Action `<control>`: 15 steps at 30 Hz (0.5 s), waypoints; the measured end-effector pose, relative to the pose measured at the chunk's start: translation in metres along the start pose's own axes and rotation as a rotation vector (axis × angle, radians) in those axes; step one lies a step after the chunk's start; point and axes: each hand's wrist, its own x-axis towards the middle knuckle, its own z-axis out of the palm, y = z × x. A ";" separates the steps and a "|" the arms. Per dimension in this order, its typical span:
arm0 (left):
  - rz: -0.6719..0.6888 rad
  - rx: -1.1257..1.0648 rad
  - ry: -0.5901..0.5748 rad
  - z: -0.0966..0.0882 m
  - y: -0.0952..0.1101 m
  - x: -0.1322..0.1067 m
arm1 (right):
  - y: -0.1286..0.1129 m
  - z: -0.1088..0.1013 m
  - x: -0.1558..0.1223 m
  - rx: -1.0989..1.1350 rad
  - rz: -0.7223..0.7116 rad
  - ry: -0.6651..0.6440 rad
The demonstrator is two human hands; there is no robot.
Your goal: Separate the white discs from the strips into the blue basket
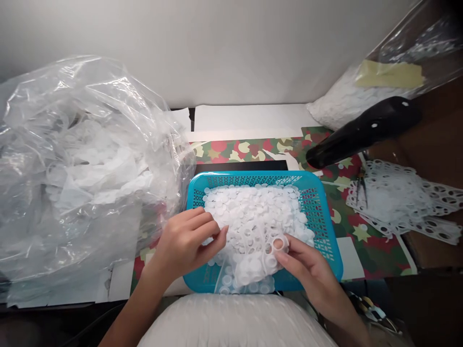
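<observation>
My right hand (pixel 309 265) pinches the edge of a thin white plastic sheet with round holes (pixel 251 265) between thumb and fingers. Some round pieces still sit in the sheet, which bends over the near side of a blue plastic basket (pixel 333 241). Small white discs (pixel 249 205) fill much of that basket. Over its left side, my left hand (pixel 188 236) has curled fingers with the thumb close to the index finger. Whatever lies between those fingertips, if anything, is too small to make out.
A big clear plastic bag (pixel 90 159) of white scraps stands on the left. To the right are punched-out sheets (pixel 401 197), small pliers (pixel 361 188), a black handle-like object (pixel 361 130) and a filled bag (pixel 347 96). More pliers (pixel 374 308) lie low on the right.
</observation>
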 end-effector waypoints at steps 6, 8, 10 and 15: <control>0.019 -0.187 -0.112 0.009 0.016 -0.002 | -0.002 0.003 0.006 0.032 0.080 -0.006; 0.041 -0.223 -0.164 0.010 0.018 -0.003 | -0.004 0.003 0.006 0.018 0.076 -0.016; 0.054 -0.236 -0.197 0.009 0.019 -0.002 | -0.006 0.003 0.006 0.005 0.085 -0.030; 0.091 -0.214 -0.239 0.011 0.023 0.001 | -0.002 0.003 0.007 -0.017 0.042 -0.022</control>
